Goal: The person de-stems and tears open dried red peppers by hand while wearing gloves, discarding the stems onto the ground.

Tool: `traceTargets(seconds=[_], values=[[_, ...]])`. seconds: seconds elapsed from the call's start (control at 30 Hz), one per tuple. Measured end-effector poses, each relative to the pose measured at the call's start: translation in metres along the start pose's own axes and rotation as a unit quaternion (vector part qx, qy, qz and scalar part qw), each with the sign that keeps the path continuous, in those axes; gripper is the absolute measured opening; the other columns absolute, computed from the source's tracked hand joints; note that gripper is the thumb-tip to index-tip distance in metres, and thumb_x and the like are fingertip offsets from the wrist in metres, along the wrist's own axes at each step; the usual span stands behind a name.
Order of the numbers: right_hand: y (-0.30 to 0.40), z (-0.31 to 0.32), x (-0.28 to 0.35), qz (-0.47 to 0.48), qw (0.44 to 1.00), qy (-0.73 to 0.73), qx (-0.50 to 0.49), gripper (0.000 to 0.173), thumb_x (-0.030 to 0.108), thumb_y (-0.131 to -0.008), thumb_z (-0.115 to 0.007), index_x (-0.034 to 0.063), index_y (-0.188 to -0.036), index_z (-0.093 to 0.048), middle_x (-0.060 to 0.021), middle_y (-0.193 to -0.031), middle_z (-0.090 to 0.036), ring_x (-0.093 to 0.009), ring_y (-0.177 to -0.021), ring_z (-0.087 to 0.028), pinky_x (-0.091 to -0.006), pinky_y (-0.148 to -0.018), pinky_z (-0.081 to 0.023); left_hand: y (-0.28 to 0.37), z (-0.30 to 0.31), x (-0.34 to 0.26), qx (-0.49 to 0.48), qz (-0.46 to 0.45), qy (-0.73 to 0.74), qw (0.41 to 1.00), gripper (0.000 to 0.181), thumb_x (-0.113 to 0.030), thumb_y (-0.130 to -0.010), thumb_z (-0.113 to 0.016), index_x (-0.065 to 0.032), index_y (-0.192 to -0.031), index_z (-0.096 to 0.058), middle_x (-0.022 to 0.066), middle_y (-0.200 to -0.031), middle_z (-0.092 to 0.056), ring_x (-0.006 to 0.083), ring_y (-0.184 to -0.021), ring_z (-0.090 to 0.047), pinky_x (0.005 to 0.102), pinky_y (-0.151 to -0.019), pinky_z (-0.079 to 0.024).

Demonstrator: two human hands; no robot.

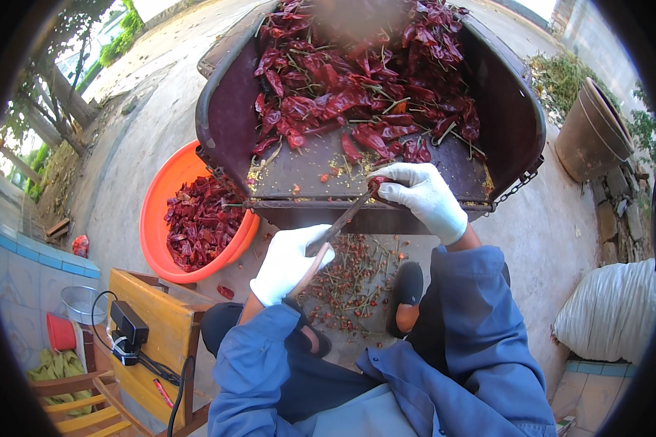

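Observation:
My left hand (290, 262), in a white glove, grips a pair of old dark metal scissors (345, 217) with a looped handle. Their blades slant up to the right. In my gloved right hand (423, 199) is a dried red chilli pepper (376, 185), pinched between thumb and fingers at the blade tips. Whether the blades are closed on it cannot be made out. Both hands are over the front edge of a metal cart bed (306, 161). A heap of dried red chillies (333, 82) with stems fills its back, and pale seeds dot the bare metal.
An orange basin (156, 218) of chilli pieces (202, 224) stands left of the cart. Cut stems (344, 289) litter the ground between my feet. A wooden stool (158, 338) carries a black device with cables. To the right are a white sack (609, 311) and a brown bucket (590, 131).

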State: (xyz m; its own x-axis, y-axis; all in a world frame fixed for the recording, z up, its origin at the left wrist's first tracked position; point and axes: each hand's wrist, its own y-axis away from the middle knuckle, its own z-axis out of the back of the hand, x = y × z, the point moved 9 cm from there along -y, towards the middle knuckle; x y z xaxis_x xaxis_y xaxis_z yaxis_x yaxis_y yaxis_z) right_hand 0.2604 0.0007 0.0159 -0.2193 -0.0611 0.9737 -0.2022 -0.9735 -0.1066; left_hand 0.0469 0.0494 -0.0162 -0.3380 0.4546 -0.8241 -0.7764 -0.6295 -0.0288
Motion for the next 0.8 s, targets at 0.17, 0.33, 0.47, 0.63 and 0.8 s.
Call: traceTargets(seconds=[0.17,0.33,0.47,0.63,0.8], values=[[0.005,-0.01,-0.017,-0.065,0.992,-0.095,0.058,0.023,0.008,-0.092,-0.073,-0.0021,-0.112,-0.074,-0.0023,-0.096,-0.073,-0.009,-0.086,-0.065,-0.0266,-0.081,-0.053,0.005,-0.011,0.015,0.08,0.082,0.127,0.985,0.04,-0.009,-0.088,-0.075,0.0002,-0.125,-0.069,0.0004,-0.083,-0.064,0.0074,-0.067,-0.055,0.0253,-0.061,-0.048],[0.007,-0.01,-0.023,-0.099,0.98,-0.161,0.059,0.022,0.01,-0.093,-0.073,-0.0018,-0.111,-0.073,-0.0047,-0.093,-0.073,-0.01,-0.081,-0.065,-0.0252,-0.076,-0.053,0.002,-0.002,-0.011,-0.033,-0.056,-0.042,0.997,0.039,-0.01,-0.086,-0.075,0.0005,-0.123,-0.069,0.0062,-0.081,-0.067,0.011,-0.067,-0.059,0.0284,-0.064,-0.051],[0.008,-0.023,-0.023,-0.123,0.931,-0.333,0.083,0.022,0.011,-0.095,-0.07,-0.0012,-0.113,-0.069,-0.0057,-0.093,-0.071,-0.013,-0.079,-0.065,-0.0274,-0.075,-0.053,0.003,0.001,-0.026,-0.143,-0.151,-0.082,0.975,0.034,-0.007,-0.086,-0.073,-0.0004,-0.118,-0.07,0.0112,-0.084,-0.07,0.0198,-0.066,-0.065,0.0295,-0.065,-0.052],[0.021,-0.084,-0.018,-0.15,0.857,-0.466,0.158,0.018,0.013,-0.098,-0.065,0.0002,-0.11,-0.066,-0.0057,-0.093,-0.069,-0.014,-0.077,-0.064,-0.0264,-0.072,-0.052,-0.004,0.0,-0.025,-0.18,-0.119,0.059,0.975,0.034,-0.003,-0.089,-0.072,0.0,-0.123,-0.069,0.0049,-0.086,-0.07,0.0098,-0.069,-0.061,0.0271,-0.063,-0.051],[0.0,-0.025,-0.013,-0.075,0.94,-0.332,-0.007,0.025,0.014,-0.097,-0.069,-0.0011,-0.117,-0.068,-0.0037,-0.1,-0.072,-0.011,-0.086,-0.065,-0.0265,-0.08,-0.053,-0.007,0.001,-0.006,-0.156,-0.024,0.139,0.978,0.042,-0.007,-0.093,-0.072,0.0019,-0.133,-0.063,0.0033,-0.099,-0.069,0.0074,-0.083,-0.062,0.0245,-0.073,-0.053]])
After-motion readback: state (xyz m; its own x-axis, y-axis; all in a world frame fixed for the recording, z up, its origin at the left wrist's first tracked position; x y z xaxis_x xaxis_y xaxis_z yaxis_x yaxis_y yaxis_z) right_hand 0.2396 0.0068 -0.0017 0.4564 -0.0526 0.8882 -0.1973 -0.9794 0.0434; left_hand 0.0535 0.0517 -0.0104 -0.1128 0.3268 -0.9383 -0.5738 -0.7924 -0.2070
